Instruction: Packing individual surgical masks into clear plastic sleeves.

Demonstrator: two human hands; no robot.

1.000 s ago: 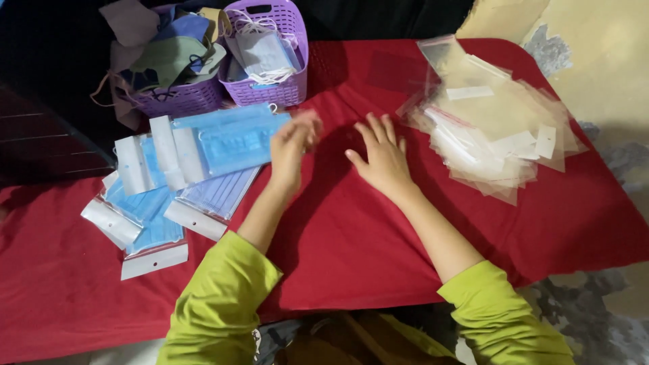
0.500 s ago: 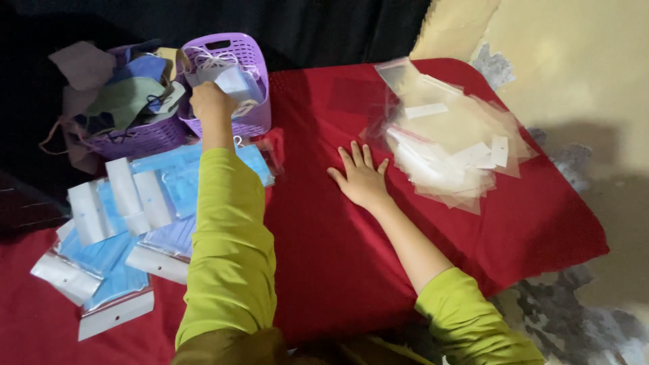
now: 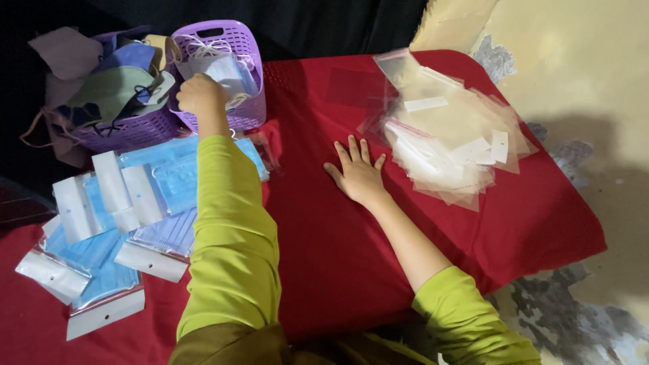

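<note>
My left hand (image 3: 201,96) reaches into a small purple basket (image 3: 245,116) and is closed on a pale blue face mask (image 3: 222,70) with white ear loops lying in it. My right hand (image 3: 357,172) rests flat on the red cloth (image 3: 338,257), fingers spread, holding nothing. Just right of that hand lies a loose pile of clear plastic bags (image 3: 449,138) with white header strips. Both arms wear lime green sleeves.
A second purple basket (image 3: 128,132) at the far left holds several mixed cloth masks. Bagged blue masks (image 3: 122,223) lie spread on the cloth's left side. The cloth ends at the right over a pale, patchy floor (image 3: 595,135).
My left hand left the bagged masks, reached up to the small purple basket and now grips a mask inside. My right hand stayed flat on the cloth.
</note>
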